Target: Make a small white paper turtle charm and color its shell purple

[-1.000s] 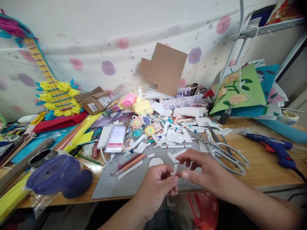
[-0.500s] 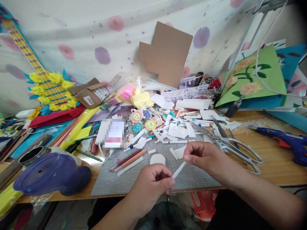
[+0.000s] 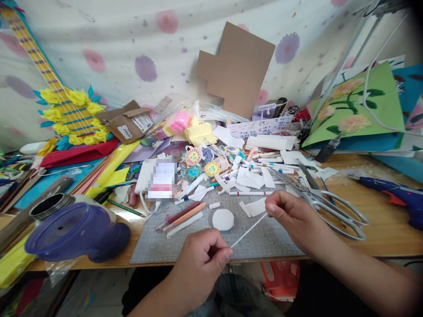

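A thin white strip (image 3: 248, 230) is stretched slantwise between my two hands, above the near edge of the grey cutting mat (image 3: 148, 246). My left hand (image 3: 206, 259) pinches its lower end between thumb and forefinger. The upper end sits in the closed fingertips of my right hand (image 3: 289, 215). Just beyond my left hand lies a white paper disc (image 3: 223, 219). White paper scraps (image 3: 256, 207) rest on the mat near my right fingertips. Large scissors (image 3: 325, 202) lie to the right, partly behind my right hand. Whether the strip is paper or tape I cannot tell.
Markers, scraps and round decorated cutouts (image 3: 212, 169) are heaped at the mat's back. A blue glue gun (image 3: 390, 189) lies far right. At left are a purple lid-like piece (image 3: 76, 233) and an open jar (image 3: 53, 206). An orange marker (image 3: 185, 218) lies left of the disc.
My hands have moved apart, and a longer stretch of the strip shows between them. It now appears thinner, seen more edge-on. The view has shifted slightly.
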Demonstrator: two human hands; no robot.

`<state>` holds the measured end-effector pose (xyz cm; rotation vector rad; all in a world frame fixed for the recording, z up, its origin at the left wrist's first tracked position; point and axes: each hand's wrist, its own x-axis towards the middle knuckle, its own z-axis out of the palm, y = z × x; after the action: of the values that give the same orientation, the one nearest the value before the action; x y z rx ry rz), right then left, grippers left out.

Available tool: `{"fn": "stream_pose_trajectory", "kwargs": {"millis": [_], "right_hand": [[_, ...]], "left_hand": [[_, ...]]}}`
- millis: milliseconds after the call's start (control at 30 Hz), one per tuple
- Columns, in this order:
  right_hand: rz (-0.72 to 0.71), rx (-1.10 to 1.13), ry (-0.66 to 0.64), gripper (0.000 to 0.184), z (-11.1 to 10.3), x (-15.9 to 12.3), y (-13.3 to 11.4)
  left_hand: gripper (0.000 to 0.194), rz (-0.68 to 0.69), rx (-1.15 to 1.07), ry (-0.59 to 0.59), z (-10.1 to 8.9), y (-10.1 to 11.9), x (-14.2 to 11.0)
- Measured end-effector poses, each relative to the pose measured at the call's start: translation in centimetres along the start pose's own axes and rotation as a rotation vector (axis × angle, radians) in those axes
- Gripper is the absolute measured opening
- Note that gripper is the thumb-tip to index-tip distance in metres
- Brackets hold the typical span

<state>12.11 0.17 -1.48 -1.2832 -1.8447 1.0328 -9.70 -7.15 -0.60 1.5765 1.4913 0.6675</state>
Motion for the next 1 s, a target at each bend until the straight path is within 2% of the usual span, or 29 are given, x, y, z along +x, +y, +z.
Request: {"fn": "stream_pose_trajectory", "kwargs": {"millis": [167,367,500,733,867,1000], "right_hand": [[-0.013,0.059,-0.024,0.022,0.6,-0.3,-0.2],[0.027,0.37,-0.062,0.02,1.0,0.0,-1.5],[0.01,0.417,-0.075,0.017,0.9,0.4,-2.0],[0.096,0.472,-0.106,0.011,1.3,0.6,-1.4],[0.173,0.537,-0.16,0.008,1.7,0.4,-1.6],[0.202,0.554,-0.205,0.008,2.4,-0.1,-1.7]], "left_hand": [[0.022,0.06,0.085,0.102,-0.1,-1.1,-0.6],[0.014,0.367,0.311,0.269,-1.0,-2.3,0.4],[0.012,0.453,0.357,0.303,-1.7,-2.5,1.1],[0.013,0.351,0.299,0.282,-1.9,-2.1,1.8],[0.013,0.217,0.169,0.253,-1.2,-1.5,1.8],[0.019,0.116,0.014,0.173,-0.4,-1.2,2.1]]}}
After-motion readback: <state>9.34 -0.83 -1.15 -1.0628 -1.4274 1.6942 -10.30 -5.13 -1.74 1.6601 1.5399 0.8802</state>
